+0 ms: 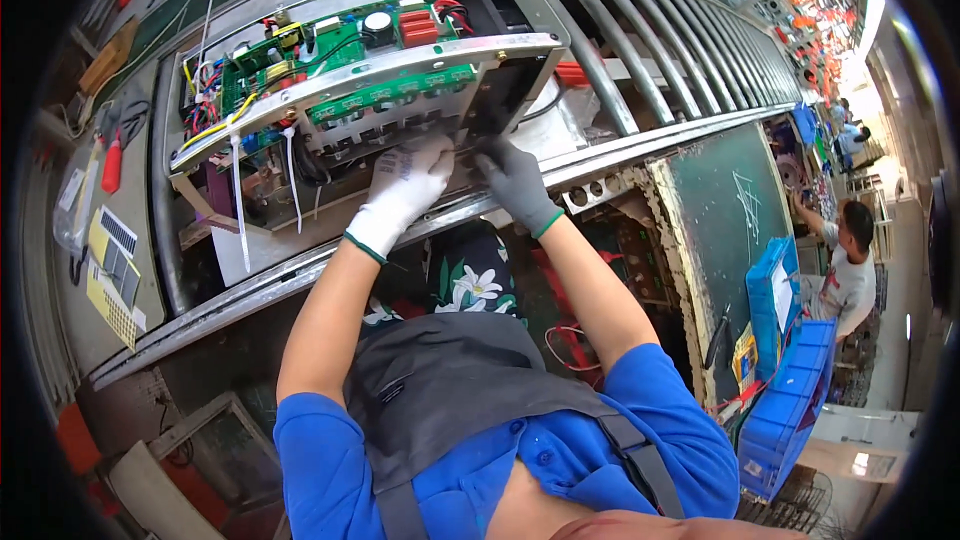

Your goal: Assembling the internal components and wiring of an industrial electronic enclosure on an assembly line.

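Observation:
An open metal chassis [375, 68] with green circuit boards [330, 30] inside lies across the bench in front of me. My left hand [408, 178], in a white glove with green trim, reaches to the chassis's near lower edge, fingers curled together. Close beside it, my right hand [518, 185] wears a grey glove and has its fingers bent in at the foot of the black end panel [500, 95]. Whatever lies between the fingertips is too dark and small to make out. White cable ties [240, 200] hang from the chassis's near left side.
Metal rollers [640, 40] run off to the right beyond the chassis. At left lie a red-handled screwdriver [112, 162] and yellow label sheets [112, 275]. A dark green board [720, 205] and blue bins [785, 410] stand at right, with another person [850, 265] farther off.

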Action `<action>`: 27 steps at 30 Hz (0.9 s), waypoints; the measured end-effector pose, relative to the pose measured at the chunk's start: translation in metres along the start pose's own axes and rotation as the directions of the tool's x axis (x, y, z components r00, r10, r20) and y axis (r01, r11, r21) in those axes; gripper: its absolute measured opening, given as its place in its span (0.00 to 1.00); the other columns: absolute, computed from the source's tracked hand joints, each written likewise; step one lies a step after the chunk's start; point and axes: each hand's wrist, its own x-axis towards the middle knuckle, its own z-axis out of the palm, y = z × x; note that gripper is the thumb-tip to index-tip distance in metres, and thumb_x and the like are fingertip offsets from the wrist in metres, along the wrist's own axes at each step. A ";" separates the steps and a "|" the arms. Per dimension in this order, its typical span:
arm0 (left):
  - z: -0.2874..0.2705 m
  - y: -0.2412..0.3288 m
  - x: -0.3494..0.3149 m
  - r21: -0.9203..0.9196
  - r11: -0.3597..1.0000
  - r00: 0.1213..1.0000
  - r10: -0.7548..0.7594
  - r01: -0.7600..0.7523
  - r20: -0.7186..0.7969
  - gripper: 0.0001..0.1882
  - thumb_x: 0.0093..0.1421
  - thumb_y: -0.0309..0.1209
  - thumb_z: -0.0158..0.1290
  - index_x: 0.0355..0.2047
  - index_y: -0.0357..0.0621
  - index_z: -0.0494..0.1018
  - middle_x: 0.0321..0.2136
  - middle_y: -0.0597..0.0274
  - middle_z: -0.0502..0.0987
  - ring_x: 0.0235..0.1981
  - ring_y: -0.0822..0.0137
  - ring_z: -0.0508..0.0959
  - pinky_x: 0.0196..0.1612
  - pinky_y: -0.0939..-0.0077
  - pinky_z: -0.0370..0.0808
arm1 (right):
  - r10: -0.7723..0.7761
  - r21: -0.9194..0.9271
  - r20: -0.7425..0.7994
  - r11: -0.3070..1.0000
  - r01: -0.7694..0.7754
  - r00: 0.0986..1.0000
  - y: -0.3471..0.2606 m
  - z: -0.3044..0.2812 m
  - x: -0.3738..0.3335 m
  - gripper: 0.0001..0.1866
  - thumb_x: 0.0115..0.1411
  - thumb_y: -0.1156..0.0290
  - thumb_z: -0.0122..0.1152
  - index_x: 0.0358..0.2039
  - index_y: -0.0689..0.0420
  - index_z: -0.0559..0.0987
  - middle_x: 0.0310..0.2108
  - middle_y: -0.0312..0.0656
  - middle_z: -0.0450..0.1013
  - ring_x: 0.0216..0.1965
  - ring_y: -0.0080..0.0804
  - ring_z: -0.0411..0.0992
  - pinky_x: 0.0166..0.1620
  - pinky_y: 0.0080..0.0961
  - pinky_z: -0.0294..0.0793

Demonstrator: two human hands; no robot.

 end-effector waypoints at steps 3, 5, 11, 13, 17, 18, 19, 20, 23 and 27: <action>-0.004 0.001 0.004 -0.012 1.000 0.998 0.004 -0.003 0.057 0.09 0.59 0.33 0.51 0.35 0.43 0.77 0.33 0.52 0.79 0.36 0.51 0.80 0.40 0.63 0.76 | 0.122 0.161 0.110 0.977 -0.138 0.986 -0.009 -0.007 0.001 0.14 0.63 0.70 0.57 0.48 0.58 0.78 0.35 0.50 0.80 0.37 0.42 0.81 0.42 0.32 0.77; -0.006 0.003 0.005 0.020 0.999 0.990 -0.046 0.043 0.132 0.09 0.59 0.34 0.52 0.35 0.44 0.77 0.33 0.52 0.79 0.36 0.51 0.80 0.40 0.64 0.75 | 0.120 0.153 0.108 0.979 -0.135 0.987 -0.006 -0.006 0.001 0.14 0.62 0.69 0.57 0.47 0.58 0.79 0.35 0.50 0.80 0.37 0.42 0.81 0.41 0.32 0.77; -0.001 0.002 0.004 0.064 0.997 0.993 -0.048 0.042 0.105 0.10 0.60 0.35 0.51 0.37 0.45 0.77 0.33 0.52 0.79 0.35 0.51 0.80 0.39 0.63 0.75 | 0.044 0.063 0.099 0.997 -0.050 0.994 -0.007 -0.010 0.003 0.13 0.60 0.67 0.61 0.43 0.57 0.80 0.34 0.50 0.80 0.37 0.44 0.80 0.41 0.33 0.77; 0.000 0.002 0.005 0.073 0.997 0.993 -0.032 0.024 0.110 0.10 0.60 0.35 0.51 0.37 0.45 0.77 0.34 0.52 0.79 0.36 0.51 0.80 0.39 0.63 0.75 | -0.004 0.048 0.083 0.999 0.000 0.997 -0.006 -0.010 0.004 0.12 0.59 0.66 0.62 0.42 0.57 0.80 0.34 0.50 0.80 0.37 0.45 0.79 0.41 0.34 0.77; -0.004 0.006 0.010 0.086 0.996 0.983 -0.038 0.023 0.177 0.11 0.61 0.35 0.51 0.39 0.45 0.77 0.34 0.52 0.79 0.37 0.52 0.80 0.40 0.64 0.75 | -0.064 -0.041 0.112 0.997 0.069 0.992 0.002 -0.011 0.006 0.13 0.58 0.64 0.63 0.41 0.55 0.80 0.34 0.51 0.79 0.38 0.50 0.78 0.42 0.37 0.76; -0.004 0.005 0.010 0.093 0.996 0.982 -0.023 0.006 0.187 0.11 0.61 0.35 0.51 0.39 0.45 0.77 0.34 0.52 0.79 0.37 0.52 0.80 0.40 0.64 0.75 | -0.104 -0.056 0.130 0.992 0.112 0.986 0.004 -0.012 0.007 0.13 0.58 0.63 0.63 0.41 0.55 0.80 0.34 0.52 0.78 0.39 0.52 0.77 0.42 0.38 0.76; -0.003 0.003 0.010 0.059 0.998 0.981 -0.038 0.027 0.193 0.11 0.61 0.35 0.51 0.39 0.45 0.77 0.34 0.52 0.79 0.37 0.53 0.80 0.40 0.64 0.74 | -0.102 -0.052 0.109 0.993 0.108 0.989 0.007 -0.013 0.007 0.13 0.58 0.63 0.63 0.41 0.55 0.80 0.34 0.52 0.78 0.39 0.52 0.77 0.42 0.38 0.76; -0.004 0.002 0.009 0.025 0.998 0.979 -0.059 0.055 0.195 0.11 0.61 0.35 0.51 0.39 0.45 0.77 0.34 0.51 0.79 0.37 0.53 0.80 0.40 0.64 0.74 | -0.077 -0.030 0.123 0.996 0.081 0.989 0.006 -0.013 0.008 0.13 0.59 0.62 0.62 0.42 0.55 0.80 0.35 0.52 0.78 0.39 0.53 0.77 0.42 0.39 0.76; -0.006 0.001 0.008 0.019 0.995 0.971 -0.098 0.096 0.219 0.11 0.62 0.35 0.50 0.39 0.44 0.76 0.33 0.50 0.78 0.34 0.56 0.79 0.39 0.67 0.74 | 0.009 0.025 0.147 1.000 -0.013 0.989 0.004 -0.015 0.008 0.15 0.59 0.63 0.63 0.44 0.57 0.79 0.37 0.51 0.79 0.41 0.50 0.78 0.43 0.37 0.77; -0.007 0.002 0.008 -0.012 0.992 0.968 -0.119 0.125 0.221 0.11 0.61 0.35 0.49 0.37 0.45 0.76 0.33 0.50 0.78 0.35 0.53 0.79 0.39 0.64 0.74 | 0.002 -0.016 0.163 1.000 0.001 0.987 0.000 -0.018 0.009 0.17 0.59 0.64 0.64 0.46 0.60 0.79 0.39 0.52 0.79 0.42 0.47 0.79 0.44 0.34 0.77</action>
